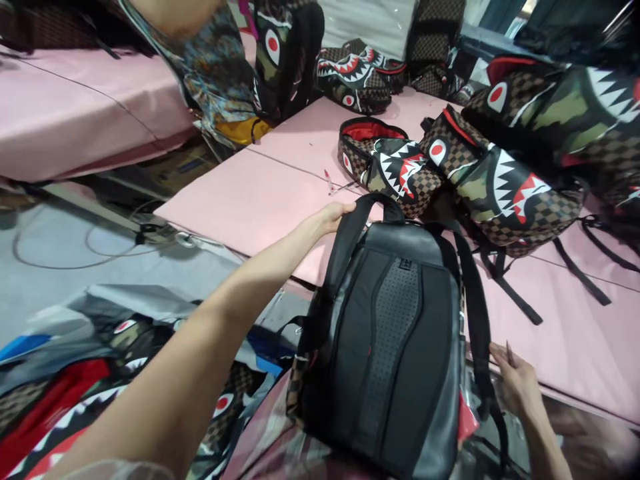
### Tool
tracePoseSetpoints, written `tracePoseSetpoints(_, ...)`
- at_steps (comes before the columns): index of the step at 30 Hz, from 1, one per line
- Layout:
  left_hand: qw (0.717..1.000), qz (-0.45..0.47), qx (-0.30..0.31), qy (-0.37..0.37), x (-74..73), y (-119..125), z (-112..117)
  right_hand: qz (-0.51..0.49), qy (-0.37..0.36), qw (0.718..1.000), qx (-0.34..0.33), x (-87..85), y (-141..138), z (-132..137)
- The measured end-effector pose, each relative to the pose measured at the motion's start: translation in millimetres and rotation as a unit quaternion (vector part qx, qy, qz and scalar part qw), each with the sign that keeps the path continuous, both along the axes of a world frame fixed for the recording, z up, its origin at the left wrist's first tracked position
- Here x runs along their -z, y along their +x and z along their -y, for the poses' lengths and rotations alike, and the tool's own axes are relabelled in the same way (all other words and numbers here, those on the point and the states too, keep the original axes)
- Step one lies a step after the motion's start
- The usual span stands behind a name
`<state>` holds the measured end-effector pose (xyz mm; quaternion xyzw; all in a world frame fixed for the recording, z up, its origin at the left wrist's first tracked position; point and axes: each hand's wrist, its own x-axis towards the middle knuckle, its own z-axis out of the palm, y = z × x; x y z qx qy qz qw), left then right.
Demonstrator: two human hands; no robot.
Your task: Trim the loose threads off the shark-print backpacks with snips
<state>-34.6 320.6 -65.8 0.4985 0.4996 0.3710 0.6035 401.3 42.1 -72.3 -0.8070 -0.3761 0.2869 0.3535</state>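
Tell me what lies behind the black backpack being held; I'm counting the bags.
Behind the black backpack lie two shark-mouth checkered bags on the pink table. Its own front side is hidden.

A pink worktop (pixel 280 193) runs across the room, a thin seam line crossing its sheet. A black backpack (pixel 395 347) lies back-up over its near edge. Just beyond that backpack lie two shark-mouth bags: an open one with a red lining (pixel 385 163) and, to its right and touching it, a larger checkered one (pixel 500 187) whose straps trail over the pink surface. Left of the open bag lies a small pen-like tool (pixel 329 181). Farther back another shark-mouth bag (pixel 355 77) rests on the worktop.
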Motion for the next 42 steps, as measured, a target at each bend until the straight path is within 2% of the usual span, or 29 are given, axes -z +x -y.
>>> tracePoseSetpoints(2, 0.999, -0.029, -0.011, 0.01, -6.0, 5.4, 3.4, 0.14, 0.042, 0.989, -0.005, -25.1, -12.6, 11.8)
tracePoseSetpoints(4, 0.997, -0.056, -0.031, 0.036, -13.1, 12.5, 12.6, 0.242, 0.129, 0.961, -0.006, -50.7, -44.1, 23.3)
tracePoseSetpoints(6, 0.992, -0.077, -0.063, 0.08, -19.3, 22.3, 27.9, 0.259, 0.204, 0.94, -0.084, -66.8, -88.1, 25.3)
tracePoseSetpoints(7, 0.984, -0.107, -0.062, 0.127, -21.6, 28.8, 37.0, 0.244, 0.214, 0.935, -0.141, -69.9, -110.7, 19.7)
tracePoseSetpoints(8, 0.97, -0.148, -0.04, 0.187, -23.1, 36.7, 46.3, 0.221, 0.189, 0.932, -0.219, -70.0, -130.8, 9.0)
tracePoseSetpoints(10, 0.92, -0.242, 0.051, 0.304, -23.7, 56.6, 62.8, 0.21, 0.143, 0.896, -0.364, -64.5, -157.5, -26.6)
tracePoseSetpoints(11, 0.89, -0.285, 0.103, 0.34, -23.3, 68.1, 68.6, 0.243, 0.131, 0.881, -0.383, -60.9, -162.5, -49.5)
tracePoseSetpoints(12, 0.868, -0.316, 0.147, 0.354, -22.7, 80.2, 72.2, 0.298, 0.113, 0.872, -0.372, -57.8, -162.2, -73.6)
tracePoseSetpoints(14, 0.857, -0.346, 0.187, 0.333, -22.7, 103.1, 72.6, 0.394, 0.017, 0.844, -0.362, -54.3, -150.5, -118.5)
tracePoseSetpoints(15, 0.852, -0.362, 0.199, 0.321, -23.7, 112.7, 70.1, 0.404, -0.004, 0.837, -0.368, -53.8, -142.3, -136.4)
tracePoseSetpoints(18, 0.838, -0.4, 0.241, 0.282, -30.4, 130.3, 58.7, 0.395, -0.046, 0.816, -0.42, -54.1, -125.7, -162.6)
tracePoseSetpoints(20, 0.827, -0.421, 0.268, 0.259, -35.5, 133.7, 54.0, 0.381, -0.055, 0.8, -0.461, -53.0, -126.7, -157.5)
tracePoseSetpoints(23, 0.812, -0.453, 0.286, 0.232, -38.2, 133.5, 55.3, 0.37, -0.034, 0.78, -0.504, -49.2, -138.8, -129.4)
tracePoseSetpoints(25, 0.805, -0.476, 0.284, 0.209, -36.2, 133.7, 60.2, 0.382, 0.021, 0.755, -0.533, -47.5, -146.4, -107.6)
tracePoseSetpoints(28, 0.797, -0.507, 0.27, 0.187, -31.2, 135.9, 69.0, 0.409, 0.121, 0.699, -0.574, -48.8, -152.0, -82.0)
tracePoseSetpoints(30, 0.79, -0.524, 0.256, 0.187, -28.5, 137.5, 74.1, 0.409, 0.165, 0.669, -0.598, -51.2, -152.3, -70.6)
tracePoseSetpoints(32, 0.784, -0.539, 0.246, 0.187, -27.0, 138.0, 78.7, 0.398, 0.193, 0.651, -0.617, -52.4, -149.7, -62.5)
tracePoseSetpoints(34, 0.782, -0.542, 0.241, 0.189, -25.8, 136.8, 84.4, 0.384, 0.203, 0.654, -0.62, -50.3, -143.0, -56.4)
tracePoseSetpoints(36, 0.784, -0.533, 0.25, 0.196, -23.8, 134.0, 94.1, 0.363, 0.202, 0.675, -0.61, -44.4, -132.6, -51.4)
tracePoseSetpoints(39, 0.784, -0.509, 0.29, 0.205, -16.1, 127.6, 118.6, 0.319, 0.193, 0.708, -0.6, -30.9, -115.2, -43.4)
tracePoseSetpoints(42, 0.783, -0.48, 0.337, 0.209, -4.8, 121.3, 145.3, 0.301, 0.162, 0.718, -0.606, -17.9, -103.5, -35.0)
